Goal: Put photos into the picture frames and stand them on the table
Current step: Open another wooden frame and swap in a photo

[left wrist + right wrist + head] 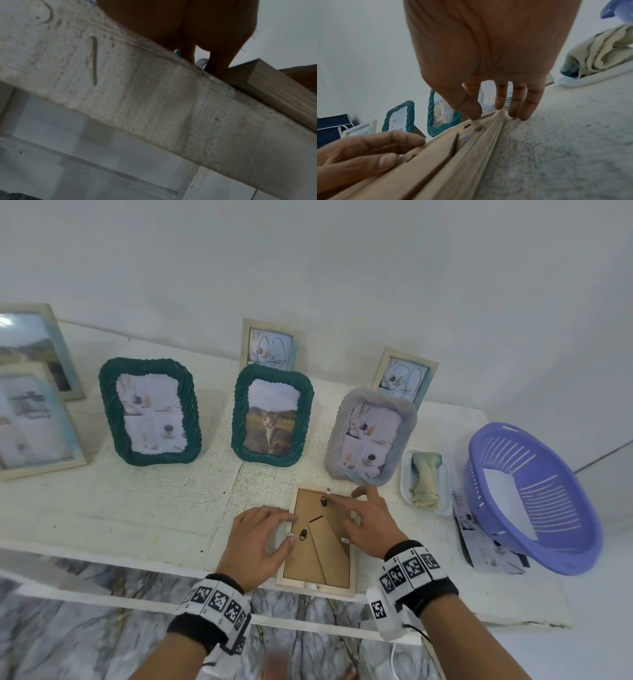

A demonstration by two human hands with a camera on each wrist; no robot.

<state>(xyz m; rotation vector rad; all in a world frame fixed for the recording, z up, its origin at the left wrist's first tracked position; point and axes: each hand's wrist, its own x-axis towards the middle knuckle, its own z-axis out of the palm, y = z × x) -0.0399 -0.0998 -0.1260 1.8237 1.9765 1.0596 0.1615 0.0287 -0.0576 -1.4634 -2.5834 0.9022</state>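
Pale wooden frame with brown backing board [317,546] lies face down at near edge of white rough worktop [137,508]. Left hand [257,537] pinches small metal clip on frame's left side. Right hand [371,522] rests flat, fingers straight, on backing. Behind, dark green woven frame with cat photo [272,414] stands upright.

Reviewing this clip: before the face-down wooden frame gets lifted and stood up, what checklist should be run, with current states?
1. Wooden frame lies back-up on the table: ok.
2. Left hand at the left-edge clip: ok.
3. Right hand steadying the right edge: ok.
4. All backing clips turned shut: cannot tell.
5. Photo inside: cannot tell.
6. Easel leg folded out: not ok.
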